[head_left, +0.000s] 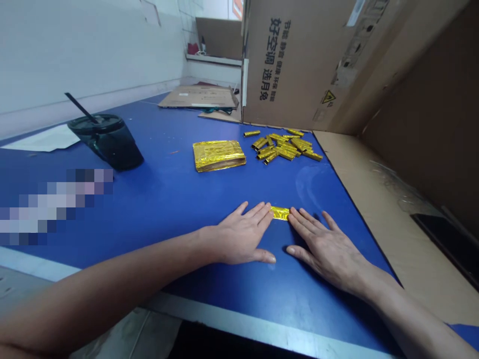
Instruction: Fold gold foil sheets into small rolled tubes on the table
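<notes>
A flat strip of shiny gold foil paper (280, 213) lies on the blue tabletop between my hands. My left hand (244, 238) is laid flat, its fingertips pressing the strip's left end and its thumb spread toward me. From the other side, my right hand (329, 244) rests its fingertips on the right end, with fingers stretched and thumb apart. Both ends of the strip are hidden under the fingers. Farther back sits a stack of gold foil sheets (219, 154). To its right is a loose heap of small folded gold foil pieces (286, 145).
A dark cup with a straw (112, 142) stands at the left, near a white paper (41, 138). A tall cardboard box (299, 65) rises behind the heap, and cardboard (374, 199) runs along the right edge. Flat cardboard (198, 96) lies at the back.
</notes>
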Motion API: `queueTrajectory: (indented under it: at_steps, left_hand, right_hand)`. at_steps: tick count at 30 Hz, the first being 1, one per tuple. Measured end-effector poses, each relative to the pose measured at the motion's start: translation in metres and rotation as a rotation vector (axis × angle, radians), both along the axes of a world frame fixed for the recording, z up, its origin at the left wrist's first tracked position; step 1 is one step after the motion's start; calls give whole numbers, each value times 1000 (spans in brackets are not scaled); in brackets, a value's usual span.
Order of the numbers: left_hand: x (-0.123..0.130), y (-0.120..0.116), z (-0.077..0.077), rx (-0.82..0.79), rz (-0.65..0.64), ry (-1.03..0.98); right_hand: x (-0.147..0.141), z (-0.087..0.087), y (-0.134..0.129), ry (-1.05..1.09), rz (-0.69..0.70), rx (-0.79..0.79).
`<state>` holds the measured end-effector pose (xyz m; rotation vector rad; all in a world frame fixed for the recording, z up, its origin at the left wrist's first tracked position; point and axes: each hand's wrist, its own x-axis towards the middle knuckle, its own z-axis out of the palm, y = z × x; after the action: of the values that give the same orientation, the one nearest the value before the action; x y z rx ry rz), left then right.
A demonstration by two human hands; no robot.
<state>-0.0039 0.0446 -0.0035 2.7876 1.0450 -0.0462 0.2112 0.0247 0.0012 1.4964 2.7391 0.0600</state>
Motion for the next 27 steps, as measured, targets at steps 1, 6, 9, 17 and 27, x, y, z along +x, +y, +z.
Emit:
queueTrajectory:
  at_steps: [1,6,9,17,27]
  left_hand:
    - [0,0,0,-4,-2,3]
    - [-2,10,2,-17,40,33]
    - [-4,22,3,-11,62,51]
    - [17,26,13,36,47,29]
    - [7,20,1,29,52,33]
  right_hand:
    - [0,0,0,0,-1,6]
    - [-2,6,-1,18,26,0]
    - [-6,10,-6,23,86,-23]
    - [-14,9,-13,51,126,-32]
    - [-11,15,-5,53,66,0]
